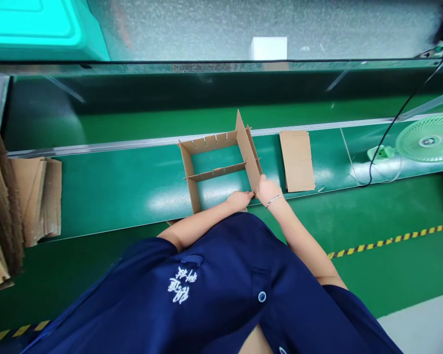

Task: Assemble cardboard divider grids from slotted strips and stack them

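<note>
On the green bench stands a cardboard divider (217, 172) made of slotted strips crossed into a frame. Its right side is a taller cardboard strip (248, 155) standing on edge, with another strip close behind it. My left hand (241, 200) is closed at the near right corner, its fingertips pinching the cardboard there. My right hand (268, 190), with a bracelet at the wrist, is closed around the near end of the right-hand strip. The two hands almost meet at this corner. My forearm hides part of the frame's near side.
A stack of flat cardboard pieces (298, 161) lies to the right, with a green fan (428, 140) and a black cable beyond. More cardboard stacks (46, 196) stand at the left. Above the bench, a metal shelf (192, 29) holds a turquoise bin (40, 29) and a white block (268, 48).
</note>
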`<state>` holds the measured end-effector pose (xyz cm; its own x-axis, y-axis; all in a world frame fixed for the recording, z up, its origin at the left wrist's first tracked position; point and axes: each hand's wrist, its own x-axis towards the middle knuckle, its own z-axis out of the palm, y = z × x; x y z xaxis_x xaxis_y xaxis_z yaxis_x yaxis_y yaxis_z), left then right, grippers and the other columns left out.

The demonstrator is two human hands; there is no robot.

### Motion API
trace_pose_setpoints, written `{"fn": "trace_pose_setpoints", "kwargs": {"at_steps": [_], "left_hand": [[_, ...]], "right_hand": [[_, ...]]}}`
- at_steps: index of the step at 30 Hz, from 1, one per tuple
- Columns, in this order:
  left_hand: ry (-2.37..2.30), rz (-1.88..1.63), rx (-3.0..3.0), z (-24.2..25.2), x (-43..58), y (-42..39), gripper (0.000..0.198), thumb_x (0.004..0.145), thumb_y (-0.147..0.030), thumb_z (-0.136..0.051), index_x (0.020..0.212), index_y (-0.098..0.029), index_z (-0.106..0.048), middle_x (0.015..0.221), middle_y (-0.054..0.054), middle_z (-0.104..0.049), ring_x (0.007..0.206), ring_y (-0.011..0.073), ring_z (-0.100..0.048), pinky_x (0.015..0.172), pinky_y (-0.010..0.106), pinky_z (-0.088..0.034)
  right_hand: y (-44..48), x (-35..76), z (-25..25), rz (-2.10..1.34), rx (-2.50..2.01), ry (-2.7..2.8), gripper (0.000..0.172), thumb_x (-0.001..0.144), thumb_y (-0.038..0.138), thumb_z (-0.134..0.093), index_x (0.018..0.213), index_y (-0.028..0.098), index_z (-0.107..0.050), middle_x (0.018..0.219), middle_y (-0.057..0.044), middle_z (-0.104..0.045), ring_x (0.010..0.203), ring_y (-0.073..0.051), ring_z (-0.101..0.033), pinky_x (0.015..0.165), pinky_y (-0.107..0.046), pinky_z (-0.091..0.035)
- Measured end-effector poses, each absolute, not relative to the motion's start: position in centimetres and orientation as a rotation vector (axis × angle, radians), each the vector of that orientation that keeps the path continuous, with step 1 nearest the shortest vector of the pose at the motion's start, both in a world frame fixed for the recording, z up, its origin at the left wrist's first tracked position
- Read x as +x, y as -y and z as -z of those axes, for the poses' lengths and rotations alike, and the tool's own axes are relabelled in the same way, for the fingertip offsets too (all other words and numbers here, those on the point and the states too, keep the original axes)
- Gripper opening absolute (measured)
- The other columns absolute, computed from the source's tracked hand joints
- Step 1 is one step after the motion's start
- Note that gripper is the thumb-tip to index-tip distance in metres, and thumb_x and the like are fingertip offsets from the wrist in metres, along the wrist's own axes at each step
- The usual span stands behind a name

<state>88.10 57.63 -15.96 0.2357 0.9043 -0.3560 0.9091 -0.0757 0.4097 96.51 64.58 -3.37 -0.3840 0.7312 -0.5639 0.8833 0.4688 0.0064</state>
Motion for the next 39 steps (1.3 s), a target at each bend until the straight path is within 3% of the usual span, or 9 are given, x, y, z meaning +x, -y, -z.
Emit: {"fn": "trace_pose_setpoints", "kwargs": {"at_steps": [4,7,10,13,18,21,27,33,39], "left_hand": [[-1.684,-0.037,1.934,15.0,88.3,-57.0,0.027,0.089,-0.03,-0.039,0.106,-0.018,-0.056,0.092,0.008,-0.066,0.079,0.0202,-0.064,0.069,0.03,-0.049],[-1.76,-0.218,1.887,13.1,86.2,-58.1,0.027,0.088,-0.035,-0.041,0.099,-0.021,-0.06,0.093,0.006,-0.066,0.087,0.0195,-0.062,0.075,0.029,-0.048],[-1.989,-0.522,1.805,10.8,81.6,-62.1,0.031,0.091,-0.027,-0.031,0.101,-0.022,-0.06,0.104,0.004,-0.064,0.1,0.0175,-0.057,0.087,0.029,-0.044],[-2.249,-0.691,1.677,9.7,76.9,-67.5,0.032,0.09,-0.02,-0.032,0.11,-0.019,-0.056,0.115,0.007,-0.059,0.108,0.0183,-0.053,0.094,0.03,-0.041],[-2.218,-0.373,1.624,11.8,75.9,-70.3,0.031,0.089,-0.03,-0.038,0.108,-0.015,-0.057,0.11,0.013,-0.06,0.105,0.0221,-0.055,0.09,0.035,-0.043],[-2.008,-0.199,1.745,13.9,78.7,-68.4,0.036,0.091,-0.042,-0.035,0.111,-0.02,-0.056,0.111,0.009,-0.061,0.1,0.0209,-0.058,0.082,0.031,-0.046],[-1.937,0.044,1.855,15.1,80.7,-67.1,0.038,0.094,-0.038,-0.026,0.126,-0.027,-0.043,0.102,0.007,-0.066,0.09,0.0206,-0.063,0.074,0.031,-0.047],[-1.954,0.095,1.888,15.0,80.5,-67.5,0.036,0.094,-0.038,-0.025,0.11,-0.021,-0.053,0.09,0.008,-0.068,0.082,0.0216,-0.064,0.068,0.03,-0.047],[-1.9,-0.01,1.925,15.0,80.8,-66.6,0.034,0.093,-0.037,-0.029,0.107,-0.022,-0.056,0.094,0.007,-0.067,0.086,0.0203,-0.064,0.073,0.031,-0.048]], "right_hand": [[-63.7,97.7,5.5,0.457,1.374,-2.202,0.029,0.091,0.022,-0.034,0.117,0.008,-0.039,0.096,-0.017,-0.066,0.089,-0.024,-0.065,0.074,-0.032,-0.047],[-64.3,98.3,5.3,0.532,1.345,-2.321,0.04,0.093,0.036,-0.033,0.125,0.013,-0.037,0.105,-0.015,-0.065,0.094,-0.023,-0.064,0.077,-0.033,-0.047],[-65.8,97.2,4.6,0.581,1.324,-2.518,0.055,0.092,0.046,-0.034,0.136,0.014,-0.028,0.127,-0.017,-0.052,0.11,-0.023,-0.055,0.083,-0.032,-0.046],[-67.3,94.7,4.8,0.513,1.351,-2.563,0.063,0.091,0.039,-0.036,0.144,0.014,-0.013,0.134,-0.018,-0.045,0.112,-0.024,-0.053,0.082,-0.032,-0.046],[-68.8,92.6,6.3,0.451,1.355,-2.39,0.077,0.087,0.011,-0.034,0.143,0.016,0.019,0.107,-0.013,-0.064,0.09,-0.02,-0.065,0.074,-0.029,-0.047],[-69.4,93.1,6.9,0.44,1.368,-2.379,0.082,0.087,0.011,-0.035,0.139,0.012,0.028,0.1,-0.014,-0.067,0.088,-0.021,-0.065,0.073,-0.029,-0.047],[-69.7,94.0,7.3,0.399,1.33,-2.417,0.085,0.085,0.009,-0.034,0.136,0.011,0.033,0.1,-0.016,-0.067,0.089,-0.022,-0.065,0.071,-0.03,-0.047],[-69.4,94.4,7.5,0.394,1.282,-2.384,0.086,0.084,0.008,-0.035,0.135,0.012,0.035,0.099,-0.016,-0.067,0.084,-0.022,-0.066,0.07,-0.03,-0.047],[-68.9,94.4,10.1,0.435,1.302,-2.334,0.081,0.088,0.011,-0.033,0.138,0.016,0.03,0.107,-0.015,-0.065,0.087,-0.02,-0.065,0.074,-0.03,-0.048]]}}
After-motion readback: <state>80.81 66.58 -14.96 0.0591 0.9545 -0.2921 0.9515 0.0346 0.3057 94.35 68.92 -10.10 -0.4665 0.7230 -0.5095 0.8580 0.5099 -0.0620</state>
